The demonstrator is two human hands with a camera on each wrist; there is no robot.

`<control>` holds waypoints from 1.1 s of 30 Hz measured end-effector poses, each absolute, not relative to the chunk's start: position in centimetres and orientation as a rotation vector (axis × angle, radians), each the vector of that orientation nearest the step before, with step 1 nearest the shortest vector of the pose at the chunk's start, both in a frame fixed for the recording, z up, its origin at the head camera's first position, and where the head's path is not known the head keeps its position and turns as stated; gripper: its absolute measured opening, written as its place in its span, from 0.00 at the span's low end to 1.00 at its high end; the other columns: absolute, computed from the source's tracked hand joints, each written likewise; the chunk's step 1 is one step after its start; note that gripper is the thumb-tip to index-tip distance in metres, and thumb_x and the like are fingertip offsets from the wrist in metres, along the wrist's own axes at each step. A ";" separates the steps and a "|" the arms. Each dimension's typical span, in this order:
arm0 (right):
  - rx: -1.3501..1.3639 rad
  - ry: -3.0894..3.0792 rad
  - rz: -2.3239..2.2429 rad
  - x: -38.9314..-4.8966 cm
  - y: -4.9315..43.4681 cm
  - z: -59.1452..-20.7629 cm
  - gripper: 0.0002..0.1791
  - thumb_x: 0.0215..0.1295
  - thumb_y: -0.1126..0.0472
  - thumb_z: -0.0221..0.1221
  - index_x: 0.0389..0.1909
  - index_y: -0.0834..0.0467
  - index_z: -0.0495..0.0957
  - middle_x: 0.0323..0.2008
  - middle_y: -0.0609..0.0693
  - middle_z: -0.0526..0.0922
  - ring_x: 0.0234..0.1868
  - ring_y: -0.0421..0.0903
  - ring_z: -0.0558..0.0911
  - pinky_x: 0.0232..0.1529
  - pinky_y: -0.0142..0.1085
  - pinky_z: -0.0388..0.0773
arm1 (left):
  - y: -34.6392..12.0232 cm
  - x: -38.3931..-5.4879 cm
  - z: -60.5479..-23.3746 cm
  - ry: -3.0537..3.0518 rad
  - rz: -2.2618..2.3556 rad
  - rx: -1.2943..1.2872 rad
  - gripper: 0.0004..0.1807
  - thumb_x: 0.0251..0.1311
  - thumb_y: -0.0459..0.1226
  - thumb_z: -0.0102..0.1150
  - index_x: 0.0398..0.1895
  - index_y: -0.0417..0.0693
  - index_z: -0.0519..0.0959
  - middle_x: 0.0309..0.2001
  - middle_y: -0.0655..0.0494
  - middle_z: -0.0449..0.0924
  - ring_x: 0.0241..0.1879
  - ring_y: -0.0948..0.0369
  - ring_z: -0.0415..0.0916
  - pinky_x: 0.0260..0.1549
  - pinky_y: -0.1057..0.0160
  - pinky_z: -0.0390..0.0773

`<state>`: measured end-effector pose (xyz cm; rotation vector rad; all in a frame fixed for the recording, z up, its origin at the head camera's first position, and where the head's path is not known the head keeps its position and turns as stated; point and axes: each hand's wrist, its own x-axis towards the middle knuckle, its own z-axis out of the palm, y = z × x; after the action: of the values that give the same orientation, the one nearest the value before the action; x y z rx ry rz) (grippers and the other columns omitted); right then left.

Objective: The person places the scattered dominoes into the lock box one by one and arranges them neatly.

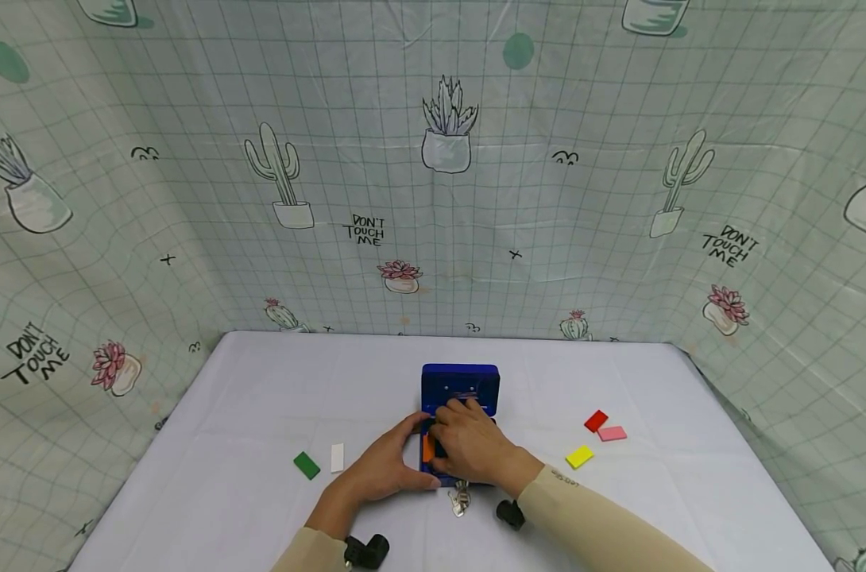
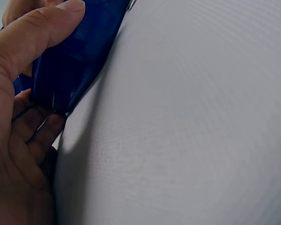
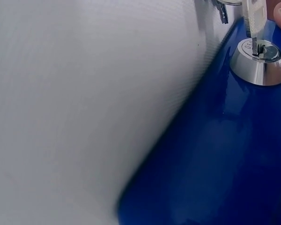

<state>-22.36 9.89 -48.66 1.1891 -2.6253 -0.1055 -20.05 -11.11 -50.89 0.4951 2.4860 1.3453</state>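
Observation:
A blue metal cash box [image 1: 433, 383] stands on the table with its lid raised. My left hand [image 1: 379, 469] grips its left side; in the left wrist view the thumb [image 2: 51, 26] lies along the front and the fingers reach round the far corner. My right hand [image 1: 476, 441] is down inside the box with bent fingers; whatever is under them is hidden. An orange piece [image 1: 429, 447] shows inside by the left wall. In the right wrist view a key [image 3: 255, 21] sits in the silver lock [image 3: 260, 70] on the box front.
Left of the box lie a green block [image 1: 307, 465] and a white block [image 1: 337, 457]. To the right are red [image 1: 596, 421], pink [image 1: 612, 434] and yellow [image 1: 579, 457] blocks. Keys [image 1: 460, 500] hang at the box front. A patterned cloth [image 1: 461, 206] surrounds the table.

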 end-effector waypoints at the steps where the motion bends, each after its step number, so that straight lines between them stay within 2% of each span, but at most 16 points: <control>1: 1.190 -2.627 -0.105 -22.4 9.9 -48.7 0.21 0.63 0.40 0.70 0.44 0.53 0.89 0.39 0.44 0.81 0.45 0.45 0.75 0.50 0.42 0.75 | -11.1 -20.0 -50.9 2.486 1.346 0.497 0.60 0.49 0.52 0.83 0.83 0.52 0.59 0.78 0.47 0.67 0.79 0.44 0.61 0.76 0.34 0.59; 7: 1.187 -2.630 -0.104 -22.4 9.9 -48.7 0.22 0.62 0.39 0.70 0.45 0.52 0.88 0.39 0.44 0.80 0.45 0.45 0.75 0.48 0.41 0.74 | -11.1 -20.0 -50.9 2.484 1.347 0.509 0.60 0.49 0.52 0.83 0.83 0.51 0.58 0.78 0.46 0.67 0.79 0.44 0.61 0.76 0.34 0.59; 19: 1.169 -2.611 -0.062 -22.4 10.0 -48.9 0.27 0.63 0.36 0.69 0.50 0.54 0.86 0.44 0.45 0.81 0.48 0.46 0.76 0.53 0.44 0.76 | -11.1 -20.0 -51.0 2.486 1.345 0.510 0.60 0.49 0.53 0.82 0.83 0.51 0.58 0.79 0.47 0.66 0.80 0.44 0.60 0.77 0.34 0.59; 33: 1.083 -2.534 0.043 -22.1 11.0 -48.5 0.27 0.64 0.36 0.66 0.51 0.54 0.83 0.45 0.47 0.82 0.46 0.47 0.75 0.45 0.39 0.71 | -11.0 -19.9 -50.8 2.504 1.328 0.471 0.59 0.48 0.53 0.82 0.82 0.53 0.60 0.79 0.46 0.65 0.79 0.43 0.61 0.76 0.33 0.60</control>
<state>-22.12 10.96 -48.54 1.0829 -2.5337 0.0427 -19.91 -11.05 -50.78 0.4711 2.5039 1.3282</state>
